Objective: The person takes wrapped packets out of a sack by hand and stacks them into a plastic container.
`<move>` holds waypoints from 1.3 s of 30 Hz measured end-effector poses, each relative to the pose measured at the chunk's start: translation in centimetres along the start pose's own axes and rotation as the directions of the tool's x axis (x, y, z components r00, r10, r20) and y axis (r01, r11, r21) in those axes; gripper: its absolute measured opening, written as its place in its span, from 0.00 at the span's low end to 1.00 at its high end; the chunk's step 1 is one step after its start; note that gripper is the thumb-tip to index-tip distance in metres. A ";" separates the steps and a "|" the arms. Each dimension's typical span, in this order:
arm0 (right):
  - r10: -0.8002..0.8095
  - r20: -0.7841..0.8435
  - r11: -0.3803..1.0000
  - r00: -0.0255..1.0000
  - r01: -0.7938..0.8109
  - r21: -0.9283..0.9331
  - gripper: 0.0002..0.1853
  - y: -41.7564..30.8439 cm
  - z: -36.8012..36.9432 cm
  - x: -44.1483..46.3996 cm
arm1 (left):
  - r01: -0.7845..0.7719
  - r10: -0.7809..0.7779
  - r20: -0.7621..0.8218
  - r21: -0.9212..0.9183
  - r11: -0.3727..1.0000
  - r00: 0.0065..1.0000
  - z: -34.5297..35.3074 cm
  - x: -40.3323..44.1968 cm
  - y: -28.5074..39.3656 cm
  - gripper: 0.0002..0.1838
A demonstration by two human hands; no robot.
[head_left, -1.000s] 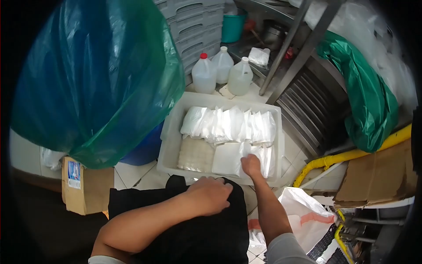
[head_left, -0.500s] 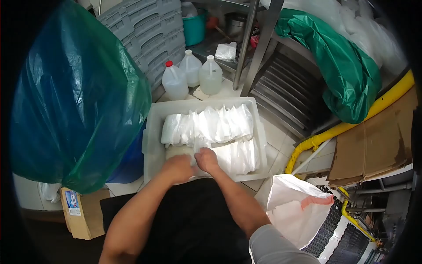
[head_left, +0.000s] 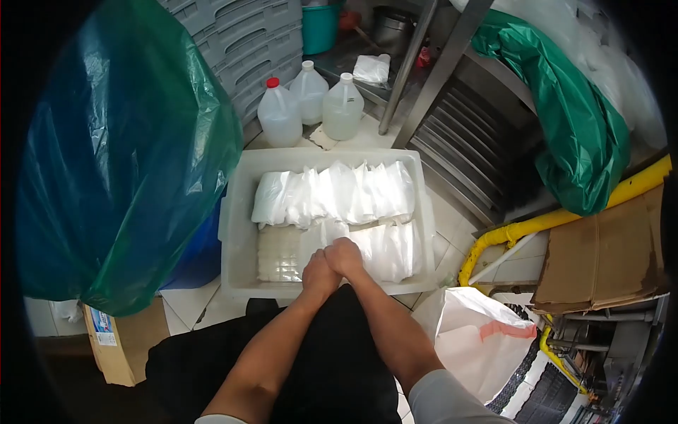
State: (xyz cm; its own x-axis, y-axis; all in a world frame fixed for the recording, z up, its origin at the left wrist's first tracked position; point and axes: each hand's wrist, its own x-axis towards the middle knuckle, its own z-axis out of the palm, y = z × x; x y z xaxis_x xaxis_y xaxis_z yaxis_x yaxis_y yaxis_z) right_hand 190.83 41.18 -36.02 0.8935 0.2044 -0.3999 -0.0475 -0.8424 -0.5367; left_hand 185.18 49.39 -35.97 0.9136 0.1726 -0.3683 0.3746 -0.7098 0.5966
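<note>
A translucent white tub [head_left: 230, 244] sits on the floor in front of me. White plastic-wrapped packets [head_left: 332, 192] stand in a row along its far side, and a shorter row [head_left: 387, 249] fills the near right. My left hand [head_left: 322, 273] and my right hand [head_left: 344, 257] meet over the near row, both closed on a white plastic packet [head_left: 321, 236] at that row's left end. My fingertips are partly hidden, and what the packet contains cannot be made out. Left of it the ridged tub bottom shows.
Behind the tub stand three plastic jugs [head_left: 343, 109], one red-capped. A large green plastic bag [head_left: 134, 162] covers a blue drum at left. Metal shelving [head_left: 459, 141], a yellow pipe [head_left: 522, 230], brown cardboard [head_left: 600, 258] and a white sack [head_left: 473, 332] line the right.
My left hand has moved right, away from the tub's bare left part, and now meets my right hand. The packet at my hands has shifted slightly. The camera view has moved a little.
</note>
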 end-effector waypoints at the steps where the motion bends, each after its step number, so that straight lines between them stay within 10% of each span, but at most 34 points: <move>1: -0.059 -0.026 0.998 0.998 0.059 0.003 0.17 -0.3 0.6 -0.2 | 0.119 -0.119 -0.022 -0.007 0.993 0.993 -0.3 0.0 0.1 0.24; 11: -0.200 0.049 0.978 0.979 0.197 0.063 0.17 2.3 0.3 -1.5 | -0.016 0.009 0.041 0.164 0.986 0.999 -0.8 0.5 -0.9 0.12; 13: -0.081 -0.275 0.894 0.958 0.192 0.405 0.17 3.3 -0.1 -2.2 | 0.037 -0.044 0.034 0.193 0.980 0.998 -0.5 0.8 -1.3 0.11; 16: -0.085 -0.624 0.992 0.777 0.010 -0.122 0.17 7.4 0.2 -0.8 | 0.029 -0.034 0.026 0.169 0.985 0.999 -0.2 0.9 -1.5 0.11; 19: 0.281 -0.196 0.924 0.939 -0.320 -0.210 0.19 8.9 -0.8 -0.1 | 0.015 -0.017 0.011 0.150 0.989 1.000 0.0 1.1 -1.9 0.12; 25: 0.237 0.009 0.946 0.971 -0.229 -0.231 0.15 12.2 0.3 1.7 | 0.046 -0.050 0.032 0.109 0.993 0.998 -0.7 0.9 -1.7 0.11; 31: -0.099 -0.228 0.987 0.969 0.067 -0.148 0.17 10.1 -1.8 -0.9 | -0.052 0.044 0.078 0.103 0.993 0.996 -1.4 0.8 0.1 0.10; 39: -0.013 -0.449 0.993 0.894 0.064 0.098 0.17 7.2 -6.5 -5.0 | -0.265 0.276 0.117 -0.099 0.959 0.954 0.8 1.0 1.7 0.11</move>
State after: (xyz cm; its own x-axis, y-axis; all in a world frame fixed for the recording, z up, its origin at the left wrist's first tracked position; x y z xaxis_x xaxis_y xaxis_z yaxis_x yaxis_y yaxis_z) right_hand 188.93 30.89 -33.08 0.9994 -0.0302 -0.0171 -0.0342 -0.7745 -0.6317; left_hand 186.60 47.82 -35.89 0.9563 -0.1110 -0.2706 0.1330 -0.6590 0.7403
